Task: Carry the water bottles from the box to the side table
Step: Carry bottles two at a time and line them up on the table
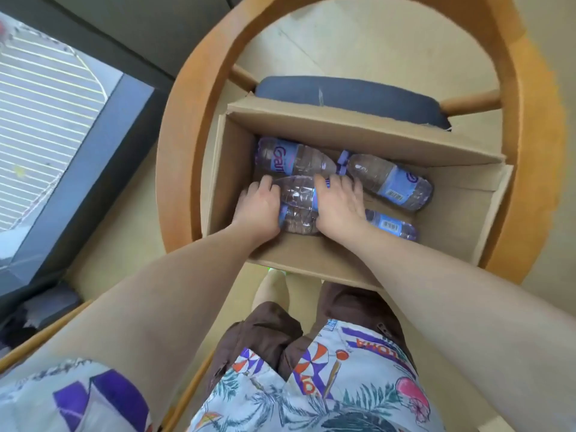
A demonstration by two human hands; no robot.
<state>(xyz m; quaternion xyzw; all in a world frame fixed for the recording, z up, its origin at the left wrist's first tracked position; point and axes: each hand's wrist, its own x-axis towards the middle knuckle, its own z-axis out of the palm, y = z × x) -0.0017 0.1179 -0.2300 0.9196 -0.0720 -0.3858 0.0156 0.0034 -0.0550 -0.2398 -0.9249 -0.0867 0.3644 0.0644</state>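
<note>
An open cardboard box (311,263) holds several clear water bottles with blue labels, all lying on their sides. Both my hands are down inside it. My left hand (257,210) grips the left side of a bottle (297,194) in the box's middle, fingers curled over it. My right hand (338,204) holds the same bottle from the right, thumb against it and fingers spread on top. A second bottle (296,221) lies just below, between my hands. More bottles lie at the back left (290,157), back right (392,182) and front right (392,226).
The box stands on a chair with a curved wooden frame (180,145) and a dark blue cushion (349,95). A dark window frame (103,169) runs along the left. Pale floor (343,35) shows beyond the chair. A wooden edge (40,338) lies at lower left.
</note>
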